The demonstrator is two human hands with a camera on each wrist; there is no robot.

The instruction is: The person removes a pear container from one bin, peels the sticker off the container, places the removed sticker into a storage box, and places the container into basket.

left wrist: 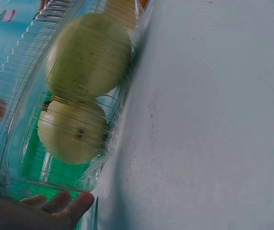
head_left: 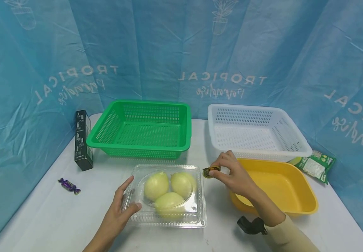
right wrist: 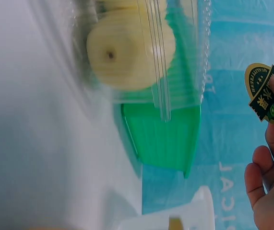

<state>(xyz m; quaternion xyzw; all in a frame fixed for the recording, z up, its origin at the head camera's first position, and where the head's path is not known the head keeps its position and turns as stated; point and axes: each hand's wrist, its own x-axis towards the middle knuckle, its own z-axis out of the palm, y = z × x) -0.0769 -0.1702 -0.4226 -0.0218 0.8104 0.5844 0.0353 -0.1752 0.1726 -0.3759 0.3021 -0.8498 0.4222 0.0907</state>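
A clear plastic clamshell box (head_left: 165, 221) with its lid down holds three round, pale yellow-green fruits (head_left: 156, 186). My left hand (head_left: 118, 206) rests against the box's left side, thumb at the lid and fingers spread along the wall; in the left wrist view its fingertips (left wrist: 81, 203) lie at the box's end. Just off the box's upper right corner, my right hand (head_left: 236, 176) pinches a round black-and-gold fruit sticker (right wrist: 264, 93) between thumb and finger. The sticker is in the air, with its printed face showing in the right wrist view.
Behind the box stand a green basket (head_left: 137, 151) and a white basket (head_left: 260, 154). A yellow basin (head_left: 276, 185) sits beneath the right forearm, near a black object (head_left: 250, 225). A green packet (head_left: 315, 166), a black carton (head_left: 83, 140) and a purple wrapped candy (head_left: 69, 186) lie at the sides.
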